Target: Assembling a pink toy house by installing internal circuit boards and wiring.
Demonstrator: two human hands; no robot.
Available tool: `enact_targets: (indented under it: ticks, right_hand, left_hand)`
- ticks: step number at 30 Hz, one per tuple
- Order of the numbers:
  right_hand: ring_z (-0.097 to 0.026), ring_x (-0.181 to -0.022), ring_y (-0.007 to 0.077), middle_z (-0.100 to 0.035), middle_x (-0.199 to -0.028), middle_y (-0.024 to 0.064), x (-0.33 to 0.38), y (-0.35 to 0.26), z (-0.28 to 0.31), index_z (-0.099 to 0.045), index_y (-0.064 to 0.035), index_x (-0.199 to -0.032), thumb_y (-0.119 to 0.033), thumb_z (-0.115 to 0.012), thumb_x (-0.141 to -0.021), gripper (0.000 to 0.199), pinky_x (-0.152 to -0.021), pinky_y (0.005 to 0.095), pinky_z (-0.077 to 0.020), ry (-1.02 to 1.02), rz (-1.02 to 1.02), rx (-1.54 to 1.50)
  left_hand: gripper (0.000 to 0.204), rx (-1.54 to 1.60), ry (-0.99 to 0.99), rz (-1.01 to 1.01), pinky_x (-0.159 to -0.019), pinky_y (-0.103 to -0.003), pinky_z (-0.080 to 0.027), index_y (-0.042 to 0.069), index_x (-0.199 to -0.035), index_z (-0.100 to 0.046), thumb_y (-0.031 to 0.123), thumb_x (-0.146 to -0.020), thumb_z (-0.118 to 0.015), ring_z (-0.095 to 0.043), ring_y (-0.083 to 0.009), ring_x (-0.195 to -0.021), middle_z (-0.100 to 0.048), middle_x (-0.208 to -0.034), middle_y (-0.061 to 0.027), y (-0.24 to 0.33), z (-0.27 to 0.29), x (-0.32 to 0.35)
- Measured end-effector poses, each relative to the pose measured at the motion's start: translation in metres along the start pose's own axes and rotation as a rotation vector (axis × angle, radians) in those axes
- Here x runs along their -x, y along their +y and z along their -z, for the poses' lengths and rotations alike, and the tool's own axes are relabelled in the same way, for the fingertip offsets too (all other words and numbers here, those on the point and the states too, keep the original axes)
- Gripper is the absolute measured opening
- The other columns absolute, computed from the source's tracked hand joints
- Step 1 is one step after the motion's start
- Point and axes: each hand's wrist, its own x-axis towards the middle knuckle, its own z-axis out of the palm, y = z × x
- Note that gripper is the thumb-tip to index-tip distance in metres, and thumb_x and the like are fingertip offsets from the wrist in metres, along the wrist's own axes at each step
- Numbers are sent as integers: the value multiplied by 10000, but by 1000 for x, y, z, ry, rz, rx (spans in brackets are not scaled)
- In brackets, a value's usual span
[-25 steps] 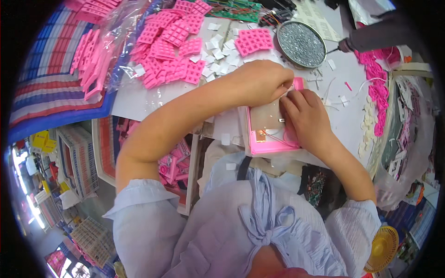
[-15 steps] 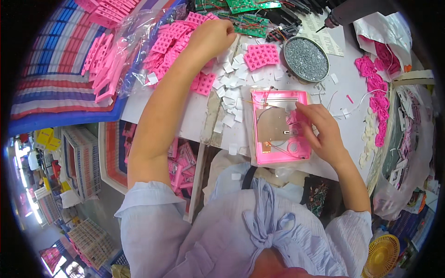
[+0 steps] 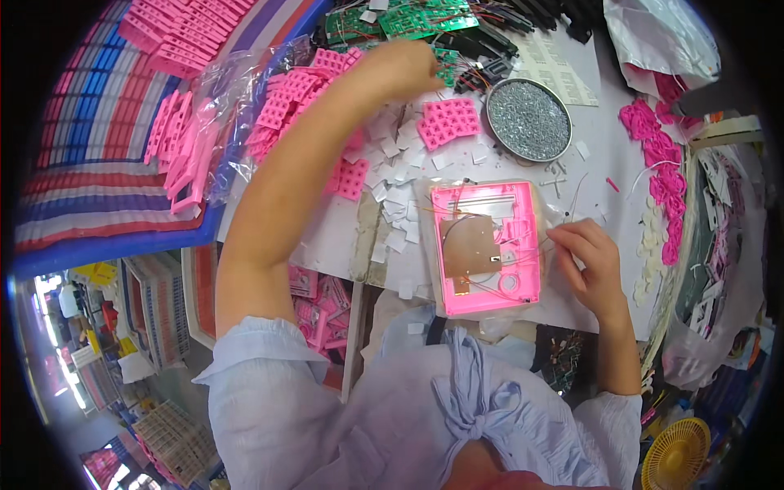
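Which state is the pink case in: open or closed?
Open: the pink case has no cover over its inside, where the brown panel shows.

Left arm (image 3: 290,175) stretched long and forward, left hand (image 3: 402,70) way out front, fingers (image 3: 433,75) curled! Right hand (image 3: 590,263) nearer body, half-open, thumb (image 3: 570,273) parted below; right forearm (image 3: 618,351) angled forward, wrist bent leftward.

Small electronics assembly workshop, looks like: worktop (image 3: 335,233) is carrying a round dish (image 3: 537,160) of tiny metal parts; green circuit boards (image 3: 433,16) are lying beyond-left of the dish, pink keypads (image 3: 286,94) are heaping left of it, an open pink casing (image 3: 490,305) is sitting nearside of it.
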Motion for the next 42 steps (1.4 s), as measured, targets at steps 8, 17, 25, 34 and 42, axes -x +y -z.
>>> enact_targets:
  ticks: [8, 17, 25, 34, 42]
  right_hand:
    - [-614, -823, 302, -684, -945, 104, -49, -6, -17, -722, -31, -1015, -91, -724, -797, 226, -722, 394, -525, -38, 97, 25]
    - [-583, -923, 313, -683, -934, 92, -87, 5, -48, -720, -51, -938, -194, -716, -866, 160, -843, 415, -490, -51, 38, -52]
    - [-590, -961, 300, -689, -992, 93, -81, 2, -54, -724, -48, -989, -150, -694, -876, 155, -853, 400, -497, -26, 78, -92]
    - [-584, -1038, 344, -663, -1161, 143, -100, 13, -48, -668, -60, -1211, -125, -624, -893, 327, -916, 444, -495, 59, 142, -89]
    - [-680, -869, 375, -705, -991, 186, -230, 149, -66, -685, -54, -1141, -90, -669, -840, 304, -815, 431, -549, 57, 53, 475]
  left_hand:
    - [345, 350, -84, -18, -754, -455, -532, 57, -848, -750, 398, -853, -700, -696, -320, -847, -725, -867, -139, 82, -32, 97]
    - [94, 603, 586, -167, -775, -389, -408, 86, -849, -717, 152, -795, -755, -648, -223, -806, -691, -850, -26, 103, -76, 113]
    - [101, 659, 417, -91, -825, -378, -338, 115, -868, -699, 196, -849, -757, -610, -181, -772, -689, -844, 6, 101, -79, 123]
    - [83, 426, 604, -287, -861, -389, -344, 125, -936, -683, 153, -878, -735, -602, -184, -761, -683, -827, 14, 98, -82, 130]
    - [76, 634, 589, -176, -827, -333, -395, 85, -945, -706, 73, -871, -716, -604, -142, -654, -699, -789, -1, 102, -92, 136]
